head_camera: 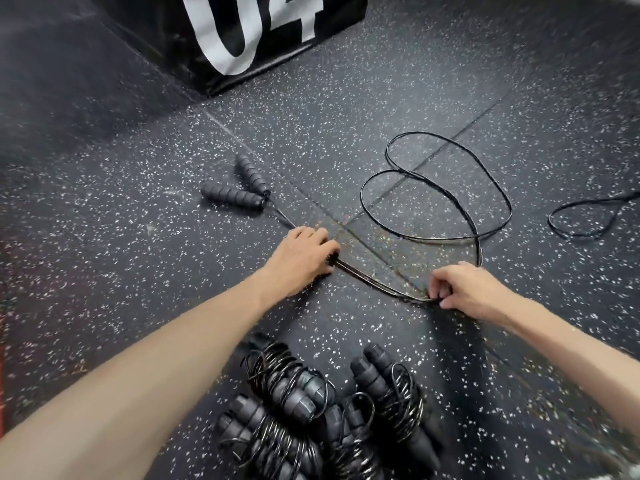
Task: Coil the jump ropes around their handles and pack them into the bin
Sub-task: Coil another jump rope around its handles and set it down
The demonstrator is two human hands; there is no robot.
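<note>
Black foam handles (242, 187) lie far left on speckled floor (104, 220), w/ doubled rope (377, 284) running right. Left hand (301, 259) grips rope nr handles; right hand (467, 292) pinches it at the bend. Loose loops (450, 188) beyond. Coiled ropes (311, 410) piled nr bottom.

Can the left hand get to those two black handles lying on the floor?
Probably yes. The two handles lie just beyond the left hand, with only bare floor between. That hand is gripping the rope, so it may need to let go first.
</note>
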